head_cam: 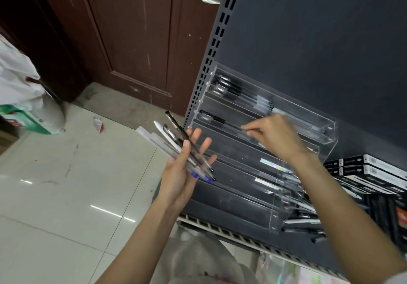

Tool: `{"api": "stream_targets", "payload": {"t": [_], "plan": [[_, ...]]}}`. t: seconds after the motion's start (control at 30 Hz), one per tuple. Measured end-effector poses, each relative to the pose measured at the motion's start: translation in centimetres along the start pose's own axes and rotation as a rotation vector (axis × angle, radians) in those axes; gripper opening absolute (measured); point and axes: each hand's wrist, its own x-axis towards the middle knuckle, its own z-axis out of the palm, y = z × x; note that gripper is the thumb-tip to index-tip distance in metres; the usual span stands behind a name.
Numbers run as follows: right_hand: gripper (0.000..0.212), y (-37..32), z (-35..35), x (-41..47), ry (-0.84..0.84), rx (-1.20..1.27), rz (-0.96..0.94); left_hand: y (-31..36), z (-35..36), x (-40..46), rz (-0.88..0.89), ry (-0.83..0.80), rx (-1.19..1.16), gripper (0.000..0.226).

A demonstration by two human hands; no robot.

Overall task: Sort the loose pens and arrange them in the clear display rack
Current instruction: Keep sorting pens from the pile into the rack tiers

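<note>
Glossy tiles; left hand (pixel 178 173) grips slim pens (pixel 176 147), right hand (pixel 275 136) pinches one in clear acrylic rack (pixel 330 129).

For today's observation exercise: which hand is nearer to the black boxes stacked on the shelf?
Right. The right hand is over the rack, just left of the boxes; the left hand, holding pens, is farther left, off the shelf.

lower rack tiers (pixel 233 186) open, loose pens (pixel 304 220) crowding rack's right
</note>
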Motion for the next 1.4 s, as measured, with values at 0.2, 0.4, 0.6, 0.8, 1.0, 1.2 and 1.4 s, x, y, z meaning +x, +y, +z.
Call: {"api": "stream_targets", "payload": {"t": [0.2, 0.4, 0.6, 0.8, 1.0, 1.2, 1.4], "plan": [[0.023, -0.2, -0.5, 0.8, -0.091, -0.059, -0.04, -0.6, 0.6, -0.4, 0.024, 0.049, 0.004, 0.037], [0.009, -5.9, -1.2, -3.1, 0.213, 0.312, -0.028, -1.5, 1.1, -0.1, 0.048, 0.028, -0.022, 0.033], [0.018, -8.0, 2.2, -4.4, 0.148, 0.409, 0.042, -2.6, 2.2, -0.6, 0.072, -0.049, 0.015, 0.03], [0.013, -4.5, 0.5, -4.0, 0.315, 0.32, 0.15, -2.8, 1.3, -0.2, 0.09, 0.015, 0.089, 0.035], [0.005, -0.8, 0.2, -1.6, 0.285, 0.01, 0.091, -2.4, 0.0, 0.2, 0.092, 0.106, 0.003, 0.026], [0.008, -1.1, 1.8, 1.2, 0.183, 0.045, 0.004, -2.0, 0.0, -0.2, 0.083, 0.106, -0.031, 0.025], [0.01, -0.6, 2.4, 2.0, 0.16, 0.03, -0.014, -2.0, -0.2, -0.5, 0.066, 0.12, -0.029, 0.023]]}}
